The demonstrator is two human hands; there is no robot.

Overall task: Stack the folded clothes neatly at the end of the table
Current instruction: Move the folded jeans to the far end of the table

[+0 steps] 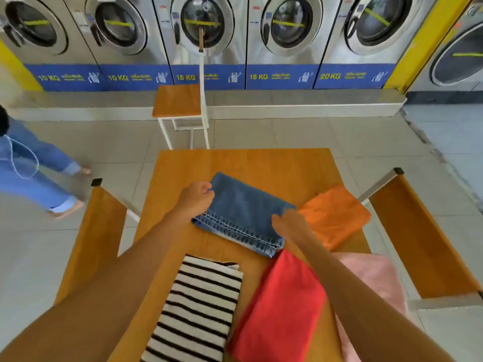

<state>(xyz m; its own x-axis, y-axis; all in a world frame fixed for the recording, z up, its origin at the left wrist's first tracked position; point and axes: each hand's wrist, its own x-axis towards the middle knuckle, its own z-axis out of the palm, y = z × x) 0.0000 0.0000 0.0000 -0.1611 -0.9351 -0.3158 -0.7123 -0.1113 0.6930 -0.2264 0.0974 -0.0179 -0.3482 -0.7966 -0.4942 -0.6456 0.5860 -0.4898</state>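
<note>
Folded blue jeans (243, 212) lie in the middle of the wooden table (261, 163). My left hand (194, 198) grips their far left corner, and my right hand (288, 222) holds their right edge. An orange folded cloth (337, 212) lies just right of the jeans. Nearer to me sit a black-and-white striped folded top (198, 307), a red folded garment (282, 304) and a pink one (376, 278), partly hidden by my right arm.
Wooden chair backs stand at the left (96, 231) and right (418, 231) of the table. A chair (180, 100) stands beyond the far end, before a row of washing machines (287, 35). A person in blue jeans (31, 168) walks at the left.
</note>
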